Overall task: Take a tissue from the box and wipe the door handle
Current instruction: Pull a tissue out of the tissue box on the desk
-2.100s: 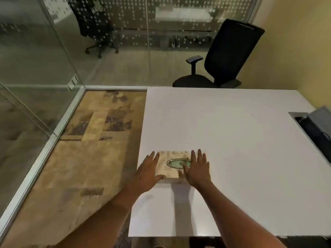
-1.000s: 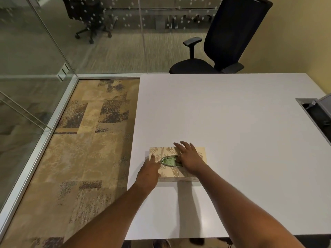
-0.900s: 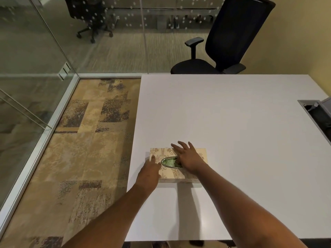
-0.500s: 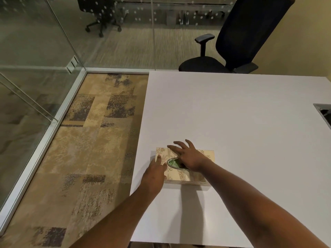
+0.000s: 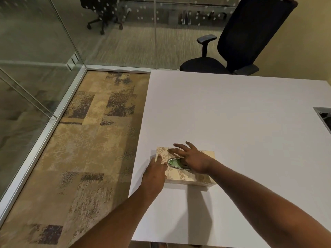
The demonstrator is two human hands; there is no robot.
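Both hands (left (image 5: 154,173), right (image 5: 192,158)) rest on tissue box (image 5: 179,176).

Boxes: one (image 5: 186,167), at 6 o'clock on table
Tables: one (image 5: 232,113)
Chairs: two; near (image 5: 238,38) at 1 o'clock, far (image 5: 102,13) at 11 o'clock
Hands: two; left (image 5: 155,173), right (image 5: 192,158)

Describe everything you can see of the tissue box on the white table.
The tissue box is a flat rectangular carton, beige with a pale leaf pattern. It lies flat near the left front part of the white table. Its top has an oval opening with a greenish look inside; no tissue sticks out. The left hand rests on its left end. The right hand lies over the opening, fingers spread.
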